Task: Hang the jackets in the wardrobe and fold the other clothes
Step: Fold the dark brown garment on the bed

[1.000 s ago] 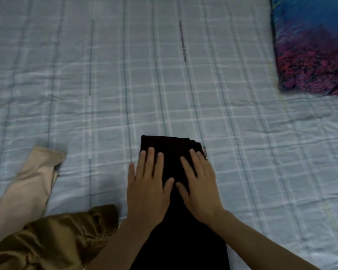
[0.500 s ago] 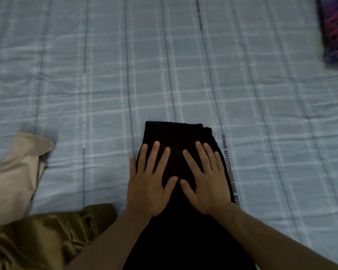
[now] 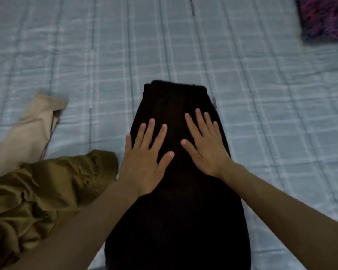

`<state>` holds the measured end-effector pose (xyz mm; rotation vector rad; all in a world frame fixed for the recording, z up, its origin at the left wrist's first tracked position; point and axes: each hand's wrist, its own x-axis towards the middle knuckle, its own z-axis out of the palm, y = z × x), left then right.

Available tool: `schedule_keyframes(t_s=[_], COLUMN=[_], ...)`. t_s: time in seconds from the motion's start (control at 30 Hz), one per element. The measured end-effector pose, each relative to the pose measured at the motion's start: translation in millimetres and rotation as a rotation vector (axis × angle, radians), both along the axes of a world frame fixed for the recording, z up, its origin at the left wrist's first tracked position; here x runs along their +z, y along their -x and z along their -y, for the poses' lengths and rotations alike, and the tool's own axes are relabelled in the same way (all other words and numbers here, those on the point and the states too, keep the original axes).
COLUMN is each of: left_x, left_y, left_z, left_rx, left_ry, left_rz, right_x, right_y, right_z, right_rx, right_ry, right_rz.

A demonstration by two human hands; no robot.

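Bedroom: checked bedsheet [image 3: 183,55], pillow [image 3: 326,18]

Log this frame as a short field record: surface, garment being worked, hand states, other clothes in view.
surface: bed with light blue checked sheet
garment worked: black garment, laid lengthwise, far end folded
left hand: flat, fingers spread, pressing the garment
right hand: flat, pressing the garment
other clothes: olive garment, crumpled; beige garment beyond it
far right corner: purple patterned fabric

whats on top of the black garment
Both hands lie flat on the black garment: left hand, right hand, fingers spread. The cloth beneath the palms is covered.
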<state>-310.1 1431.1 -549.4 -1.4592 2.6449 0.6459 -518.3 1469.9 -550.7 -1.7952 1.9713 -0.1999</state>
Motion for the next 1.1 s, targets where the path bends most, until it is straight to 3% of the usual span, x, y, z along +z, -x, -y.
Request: schedule_keyframes(t_s=[0.23, 0.5, 0.77, 1.1], left_x=[3, -37, -23, -27], left_y=[-49, -53, -55, -75], left_z=[-102, -104, -109, -169], left_rx=[-0.044, -0.045, -0.043, -0.052], left_ry=[0.071, 0.041, 0.097, 0.126], left_rz=[0.092, 0.092, 0.086, 0.049], right_x=[10, -37, -15, -25], right_y=[-57, -53, -57, -74], right_z=[-134, -142, -148, -213], right_rx=[0.003, 0.043, 0.039, 0.118], right_ry=[-0.046, -0.073, -0.044, -0.031], right_rz=[-0.185, -0.221, -0.217, -0.208])
